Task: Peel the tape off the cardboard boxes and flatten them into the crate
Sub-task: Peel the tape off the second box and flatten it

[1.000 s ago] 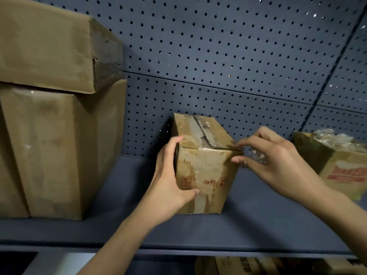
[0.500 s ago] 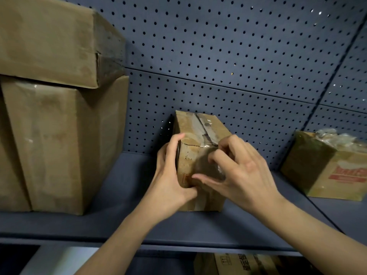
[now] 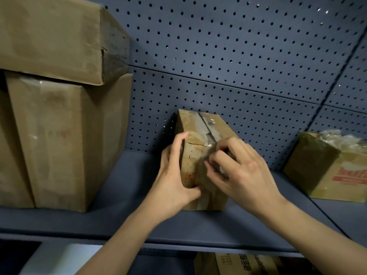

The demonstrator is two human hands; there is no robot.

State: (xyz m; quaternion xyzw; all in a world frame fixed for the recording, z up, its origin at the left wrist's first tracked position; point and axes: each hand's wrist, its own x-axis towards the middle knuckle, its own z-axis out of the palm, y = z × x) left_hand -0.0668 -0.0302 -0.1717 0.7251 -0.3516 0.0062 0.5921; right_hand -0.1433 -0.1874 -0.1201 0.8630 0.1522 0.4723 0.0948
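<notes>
A small brown cardboard box [image 3: 200, 126] stands upright on the grey shelf [image 3: 139, 221], against the pegboard. Clear tape [image 3: 207, 127] runs along its top seam and down the front. My left hand [image 3: 174, 181] grips the box's left front edge, thumb across the lower front, fingers round the side. My right hand [image 3: 242, 173] lies over the box's front, its curled fingertips pinching the tape on the upper front face. The crate is not in view.
Two large cardboard boxes [image 3: 59, 135] are stacked at the left of the shelf. A printed box [image 3: 325, 167] with crumpled clear plastic on top sits at the right. The pegboard [image 3: 238, 56] closes the back. More boxes [image 3: 238, 262] lie on the shelf below.
My right hand has come from the box's right edge across to its front and its fingers have curled onto the tape. The left hand keeps its grip.
</notes>
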